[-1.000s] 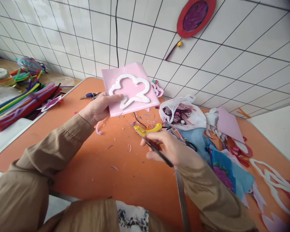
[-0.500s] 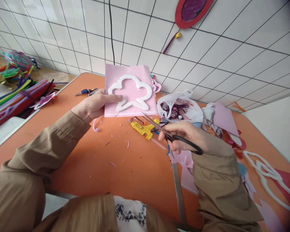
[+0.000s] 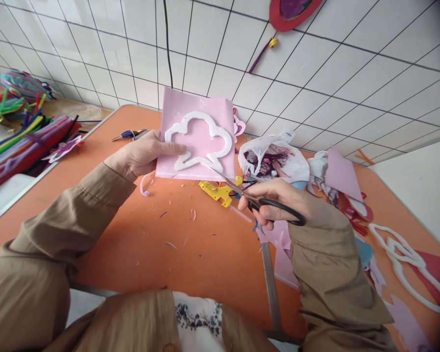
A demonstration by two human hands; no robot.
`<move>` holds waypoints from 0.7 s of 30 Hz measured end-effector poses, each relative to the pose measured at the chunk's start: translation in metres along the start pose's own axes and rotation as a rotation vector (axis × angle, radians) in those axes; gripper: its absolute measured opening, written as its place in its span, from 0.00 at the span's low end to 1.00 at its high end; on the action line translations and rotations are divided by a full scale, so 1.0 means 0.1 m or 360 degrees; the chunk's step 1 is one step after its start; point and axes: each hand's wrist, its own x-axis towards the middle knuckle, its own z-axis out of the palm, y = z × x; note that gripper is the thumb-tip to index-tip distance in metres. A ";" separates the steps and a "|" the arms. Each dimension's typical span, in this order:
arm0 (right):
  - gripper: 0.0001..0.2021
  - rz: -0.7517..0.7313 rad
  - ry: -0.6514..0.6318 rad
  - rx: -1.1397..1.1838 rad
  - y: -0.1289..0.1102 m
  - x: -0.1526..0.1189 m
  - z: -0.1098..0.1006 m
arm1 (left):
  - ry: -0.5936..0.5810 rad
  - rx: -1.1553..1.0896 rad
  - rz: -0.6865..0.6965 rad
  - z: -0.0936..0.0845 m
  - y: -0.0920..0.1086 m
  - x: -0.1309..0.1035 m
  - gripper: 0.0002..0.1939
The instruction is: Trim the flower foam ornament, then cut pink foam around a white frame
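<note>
My left hand grips the left edge of a pink sheet, thumb on its front and fingers behind. On the sheet is a thick white outline, rounded at the top with two points below. My right hand holds a pair of scissors with black handles. Their metal blades reach up and left to the sheet's lower edge, the tip lying over it near the outline's right point; I cannot tell whether they cut into it. Behind the blades a yellow glue gun lies on the table.
Scraps litter the orange table. A white plastic bag with dark strands stands at the back right, near pink offcuts and white loops. Keys lie at the back left, beyond them colourful pipe cleaners. A tiled wall rises behind.
The pink sheet now tilts more upright, its top edge higher. The scissors have moved slightly up and left, their tip now further over the sheet's lower part.
</note>
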 end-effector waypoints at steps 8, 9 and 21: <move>0.25 0.0125 -0.0145 -0.0064 0.16 0.09 -0.12 | 0.0079 0.0124 -0.0059 -0.05 -0.01 0.04 0.08; 0.25 0.0120 -0.0136 -0.0075 0.17 0.10 -0.12 | 0.0082 0.0118 -0.0076 -0.05 -0.01 0.04 0.08; 0.21 0.0137 -0.0108 -0.0070 0.20 0.10 -0.11 | 0.0044 0.0106 -0.0096 -0.07 -0.01 0.04 0.05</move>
